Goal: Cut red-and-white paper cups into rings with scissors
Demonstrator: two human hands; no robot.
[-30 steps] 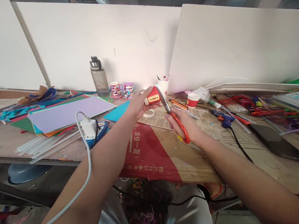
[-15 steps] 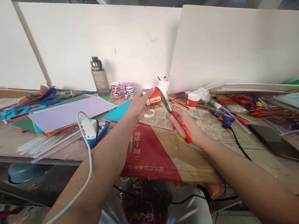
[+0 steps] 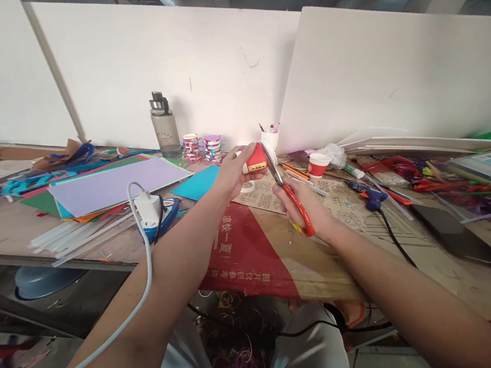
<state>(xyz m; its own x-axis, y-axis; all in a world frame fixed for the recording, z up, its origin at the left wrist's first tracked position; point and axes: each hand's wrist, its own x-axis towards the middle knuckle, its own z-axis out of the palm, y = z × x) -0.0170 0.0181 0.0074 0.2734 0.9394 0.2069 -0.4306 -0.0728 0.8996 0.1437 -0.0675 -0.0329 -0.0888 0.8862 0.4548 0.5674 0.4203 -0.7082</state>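
My left hand grips a red and white paper cup, tipped on its side with its rim to the right. In my right hand are scissors with red-orange handles, my fingers through the loops. The blades lie against the cup near its rim; whether they bite into the paper I cannot make out. Below the cup lies a piece of printed cardboard. To the right, another red and white paper cup stands upright on the table.
A bottle and two stacks of ribbon-wrapped cups stand behind. Coloured paper sheets and a power strip with a white cable lie left. A blue glue gun and a black phone lie right.
My left hand has turned the cup slightly, so its yellow label sits lower. The scissors stay at the rim, with barely any shift.
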